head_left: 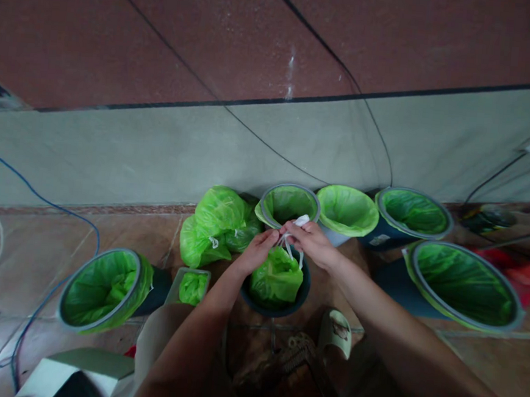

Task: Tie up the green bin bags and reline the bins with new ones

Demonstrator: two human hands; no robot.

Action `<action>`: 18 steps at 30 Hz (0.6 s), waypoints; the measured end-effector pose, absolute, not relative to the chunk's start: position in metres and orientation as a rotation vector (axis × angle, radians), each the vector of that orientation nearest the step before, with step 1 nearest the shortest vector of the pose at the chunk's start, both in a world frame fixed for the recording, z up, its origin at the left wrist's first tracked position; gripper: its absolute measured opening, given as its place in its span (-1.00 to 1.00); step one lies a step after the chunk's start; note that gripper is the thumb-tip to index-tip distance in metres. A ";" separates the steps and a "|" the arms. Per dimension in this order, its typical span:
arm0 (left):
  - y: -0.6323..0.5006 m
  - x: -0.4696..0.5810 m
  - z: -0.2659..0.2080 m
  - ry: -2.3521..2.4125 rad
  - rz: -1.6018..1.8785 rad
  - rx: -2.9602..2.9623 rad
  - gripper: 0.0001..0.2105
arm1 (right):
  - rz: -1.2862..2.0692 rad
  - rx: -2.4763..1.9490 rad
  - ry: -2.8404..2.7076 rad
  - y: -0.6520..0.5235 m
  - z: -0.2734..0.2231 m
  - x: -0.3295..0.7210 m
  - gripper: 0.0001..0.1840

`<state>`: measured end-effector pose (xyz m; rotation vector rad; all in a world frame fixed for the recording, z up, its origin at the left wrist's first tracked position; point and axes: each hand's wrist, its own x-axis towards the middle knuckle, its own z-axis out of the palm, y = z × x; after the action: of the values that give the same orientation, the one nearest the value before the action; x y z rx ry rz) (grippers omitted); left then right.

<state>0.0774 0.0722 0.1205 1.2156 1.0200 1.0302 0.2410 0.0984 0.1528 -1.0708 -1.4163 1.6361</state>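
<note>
Near the wall (pixel 158 159), a green drawstring bag (pixel 277 279) lies below the fingers (pixel 268 238).

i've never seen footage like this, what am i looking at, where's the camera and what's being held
There is no machine here: these are a person's own bare hands. The single picture comes from a camera worn on the head, looking forward and down, so the forearms reach in from below. The left hand and right hand meet over white drawstrings, which they hold above a green bag sitting in a dark round bin. On the tiled floor around it stand other bins with green liners, one at the right, while filled green bags rest near the wall.
</note>
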 end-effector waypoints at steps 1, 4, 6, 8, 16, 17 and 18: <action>0.071 0.077 0.119 1.024 0.974 1.273 -0.58 | 1.638 -1.064 -1.364 0.100 0.156 0.244 -0.46; 0.069 0.078 0.115 1.103 0.859 1.423 -0.68 | 1.619 -1.044 -1.247 0.105 0.163 0.253 -0.49; 0.069 0.080 0.111 1.174 0.868 1.421 -0.74 | 1.583 -1.041 -1.195 0.109 0.165 0.260 -0.52; 0.070 0.081 0.105 1.259 0.970 1.301 -0.76 | 1.530 -1.060 -1.164 0.113 0.167 0.268 -0.55; 0.073 0.086 0.094 1.379 0.857 1.364 -0.80 | 1.712 -0.828 -1.499 0.096 0.188 0.273 -0.60; 0.070 0.089 0.096 1.340 0.781 1.487 -0.80 | 1.741 -0.793 -1.513 0.094 0.189 0.271 -0.61; 0.067 0.093 0.097 1.292 0.716 1.593 -0.80 | 1.758 -0.769 -1.508 0.093 0.190 0.269 -0.62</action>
<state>0.0927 0.0673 0.0969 1.5929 1.2922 0.7157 0.2686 0.0930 0.1904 -0.7690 -1.5076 1.7583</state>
